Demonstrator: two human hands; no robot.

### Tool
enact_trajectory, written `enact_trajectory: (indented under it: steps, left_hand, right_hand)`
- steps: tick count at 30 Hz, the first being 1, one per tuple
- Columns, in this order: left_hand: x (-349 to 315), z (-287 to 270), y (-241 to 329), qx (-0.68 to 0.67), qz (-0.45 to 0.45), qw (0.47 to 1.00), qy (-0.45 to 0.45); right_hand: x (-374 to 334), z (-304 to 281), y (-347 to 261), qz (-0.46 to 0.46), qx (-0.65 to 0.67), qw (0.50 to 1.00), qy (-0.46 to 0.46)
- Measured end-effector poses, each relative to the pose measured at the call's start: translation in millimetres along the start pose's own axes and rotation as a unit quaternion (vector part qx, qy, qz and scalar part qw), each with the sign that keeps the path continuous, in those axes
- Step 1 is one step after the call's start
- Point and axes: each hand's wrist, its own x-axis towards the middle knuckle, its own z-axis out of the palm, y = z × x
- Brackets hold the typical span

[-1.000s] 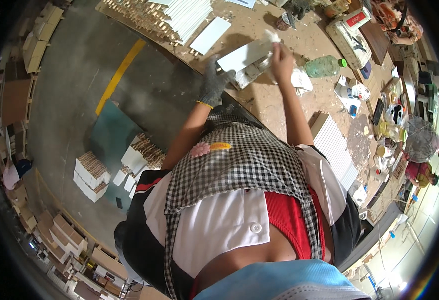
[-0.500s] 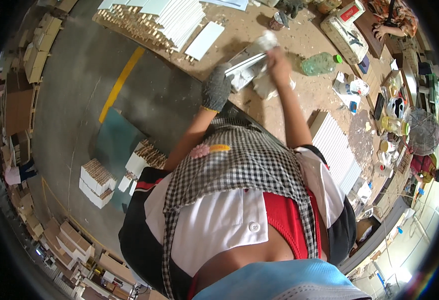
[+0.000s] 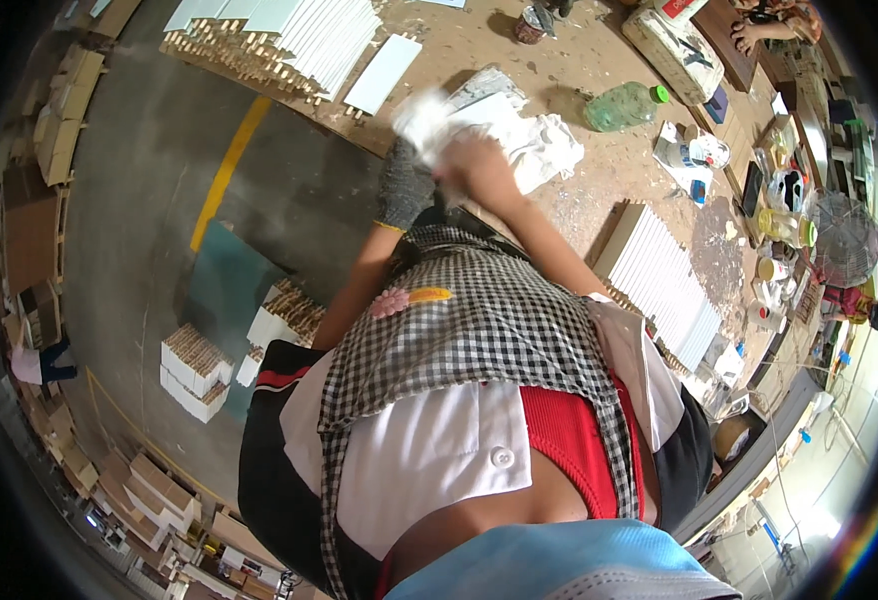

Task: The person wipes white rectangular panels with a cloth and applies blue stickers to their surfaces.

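My left hand (image 3: 406,188), in a dark grey knitted glove with a yellow cuff edge, is at the near edge of the brown workbench (image 3: 599,180). Its fingers are hidden behind a blurred white cloth (image 3: 422,122) and my other hand, so what it holds does not show. My bare right hand (image 3: 479,172) is smeared by motion but closed on that cloth, right beside the glove. Just beyond, a second crumpled white cloth (image 3: 541,145) lies on the bench by a grey-white smeared flat piece (image 3: 487,86).
White slats with wooden pegs (image 3: 309,45) are stacked far left, one single slat (image 3: 384,75) beside them. More slats (image 3: 659,285) stand at right. A green-capped bottle (image 3: 624,107), a small tin (image 3: 533,24) and a fan (image 3: 847,250) are farther off. A co-worker's hand (image 3: 747,36) shows top right.
My right hand has swept left and nearer with the cloth, up against the left glove. The white slat seen in my left hand earlier is now hidden. The whole view has shifted slightly.
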Motion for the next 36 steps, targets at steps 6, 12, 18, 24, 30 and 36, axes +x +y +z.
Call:
enact_trajectory:
  steps: [6, 12, 18, 24, 30, 36]
  left_hand:
    - [11.2, 0.5, 49.4, 0.209, 0.012, 0.978, -0.014]
    - [28.3, -0.5, 43.9, 0.071, -0.003, 0.996, -0.052]
    - [19.3, 5.7, 60.4, 0.210, 0.053, 0.976, 0.004]
    - [26.7, 13.9, 47.3, 0.183, 0.020, 0.982, -0.035]
    - [29.7, 5.4, 59.1, 0.214, -0.019, 0.975, -0.053]
    - [32.2, 12.1, 53.5, 0.289, 0.043, 0.956, 0.000]
  right_hand:
    - [-29.7, 21.5, 74.9, 0.157, -0.050, 0.975, 0.147]
    - [-27.4, 40.3, 20.7, -0.074, -0.063, 0.993, 0.062]
    - [-29.9, 17.7, 101.9, 0.097, -0.141, 0.971, 0.165]
    - [-43.7, 45.4, 66.4, -0.017, -0.110, 0.993, 0.035]
    - [-42.9, 47.5, 25.9, -0.060, -0.150, 0.987, 0.012]
    - [-50.5, 42.6, 61.5, 0.034, -0.148, 0.988, 0.033]
